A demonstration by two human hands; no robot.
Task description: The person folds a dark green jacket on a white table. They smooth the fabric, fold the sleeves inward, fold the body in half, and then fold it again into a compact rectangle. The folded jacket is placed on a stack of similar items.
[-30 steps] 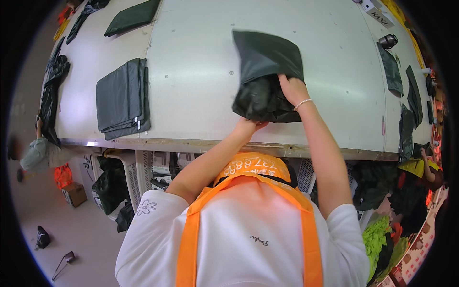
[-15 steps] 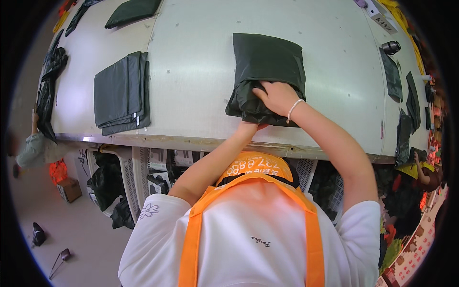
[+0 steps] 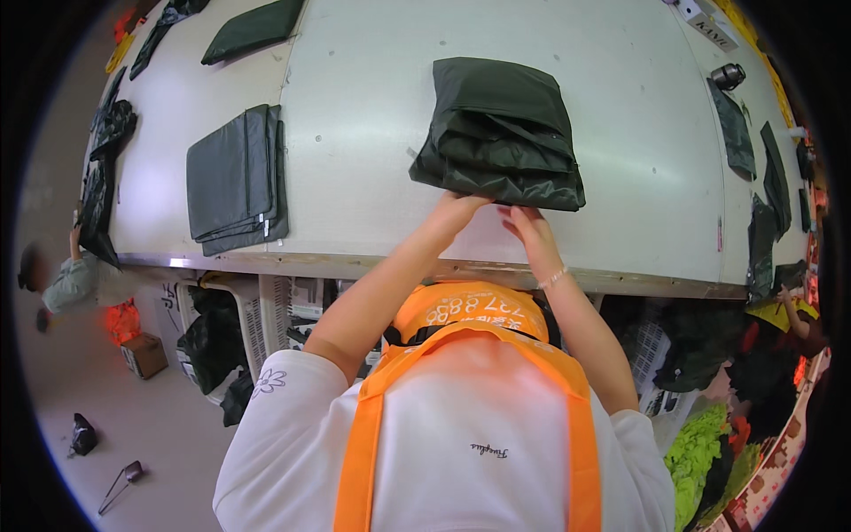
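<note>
Dark bag [image 3: 502,93] at 1 o'clock from view centre, over the desk [image 3: 363,133], creased layers on its near half. Left hand [image 3: 459,206] at the bag's 7 o'clock, fingers partly hidden beneath; can't tell the grip. Right hand [image 3: 534,232] at its 5 o'clock, fingers loosely spread, contact unclear. Step looks like folding or tucking, judged unfinished; next move seemingly calls for both hands squaring the loose layers. Folded stack [image 3: 223,177] at 10 o'clock.
</note>
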